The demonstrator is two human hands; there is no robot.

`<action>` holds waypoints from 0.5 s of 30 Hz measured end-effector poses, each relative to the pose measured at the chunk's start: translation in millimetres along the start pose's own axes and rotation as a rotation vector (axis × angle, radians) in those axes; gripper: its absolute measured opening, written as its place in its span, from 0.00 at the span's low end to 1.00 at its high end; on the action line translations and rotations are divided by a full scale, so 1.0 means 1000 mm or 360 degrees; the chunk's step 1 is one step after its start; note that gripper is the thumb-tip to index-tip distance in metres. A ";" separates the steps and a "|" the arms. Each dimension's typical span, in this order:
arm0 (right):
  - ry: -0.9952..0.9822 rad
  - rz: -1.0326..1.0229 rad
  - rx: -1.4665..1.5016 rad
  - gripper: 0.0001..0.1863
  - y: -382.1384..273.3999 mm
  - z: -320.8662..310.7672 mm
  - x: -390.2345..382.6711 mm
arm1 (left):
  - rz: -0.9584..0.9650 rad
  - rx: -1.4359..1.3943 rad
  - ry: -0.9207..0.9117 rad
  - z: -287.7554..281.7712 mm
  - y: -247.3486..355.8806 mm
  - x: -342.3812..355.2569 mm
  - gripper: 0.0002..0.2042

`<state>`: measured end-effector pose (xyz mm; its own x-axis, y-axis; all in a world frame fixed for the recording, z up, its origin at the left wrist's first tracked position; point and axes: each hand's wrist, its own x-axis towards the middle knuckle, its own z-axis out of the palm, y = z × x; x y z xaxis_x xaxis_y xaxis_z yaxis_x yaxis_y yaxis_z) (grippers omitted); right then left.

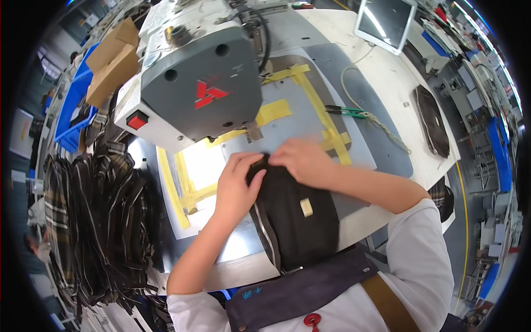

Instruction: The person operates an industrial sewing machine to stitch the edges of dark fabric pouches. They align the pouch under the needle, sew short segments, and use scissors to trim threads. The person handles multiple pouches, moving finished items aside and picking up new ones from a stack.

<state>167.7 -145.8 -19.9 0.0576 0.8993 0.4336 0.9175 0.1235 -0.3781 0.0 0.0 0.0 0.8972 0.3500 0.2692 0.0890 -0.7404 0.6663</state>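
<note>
At the table (398,72), below a machine head (193,102), you handle a dark fabric piece (293,213).
Its overhang at the near edge could drag it askew; your left hand (234,189) pinches the far end, your right hand (308,161) is there, its grip too blurred to tell.

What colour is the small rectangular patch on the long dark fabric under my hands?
The small rectangular patch is pale yellow, clearest in the head view.

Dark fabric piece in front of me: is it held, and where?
The left hand holds the dark fabric piece by its far end, toward the machine head. The right hand touches that end too; its grip is unclear.
</note>
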 end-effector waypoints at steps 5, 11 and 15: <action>-0.0064 -0.0041 0.0283 0.13 -0.047 -0.008 -0.047 | -0.0659 -0.0496 -0.0612 -0.015 0.022 -0.027 0.13; 0.0448 0.0539 -0.0562 0.15 0.052 -0.069 -0.041 | -0.0604 -0.0512 -0.0766 -0.038 0.018 -0.019 0.15; 0.0250 0.0735 -0.0845 0.11 0.096 -0.083 -0.062 | -0.0559 -0.0685 -0.0750 -0.031 0.008 -0.017 0.14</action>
<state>284.8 -224.9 -14.8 0.5053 0.7345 0.4530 0.8509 -0.5114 -0.1199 -27.8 6.0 22.4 0.9466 0.1697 -0.2742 0.3150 -0.3046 0.8989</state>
